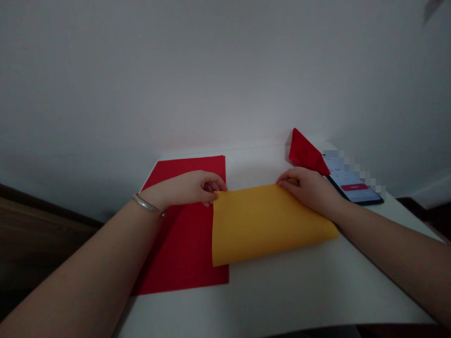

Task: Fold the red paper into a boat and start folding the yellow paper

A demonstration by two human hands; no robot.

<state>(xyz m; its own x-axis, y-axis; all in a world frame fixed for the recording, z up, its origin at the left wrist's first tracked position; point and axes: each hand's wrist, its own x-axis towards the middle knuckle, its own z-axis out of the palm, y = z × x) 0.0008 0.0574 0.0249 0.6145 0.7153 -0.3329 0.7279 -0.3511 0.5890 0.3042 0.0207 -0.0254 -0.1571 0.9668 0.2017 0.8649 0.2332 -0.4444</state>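
A yellow sheet of paper (260, 223), apparently folded over with a rounded near edge, lies across the middle of the table. My left hand (204, 188) pinches its far left corner between thumb and fingers. At its far edge, right of the middle, my right hand (305, 185) grips the paper with fingers curled over it. Beneath the yellow paper's left end and my left forearm lie flat red sheets of paper (190, 246). A folded red paper piece (306, 152) stands just behind my right hand.
A phone with a lit screen (355, 183) lies to the right, by the red folded piece. The white table (282, 291) meets a pale wall (225, 80) at the back. Brown wooden furniture (42, 234) stands at the left.
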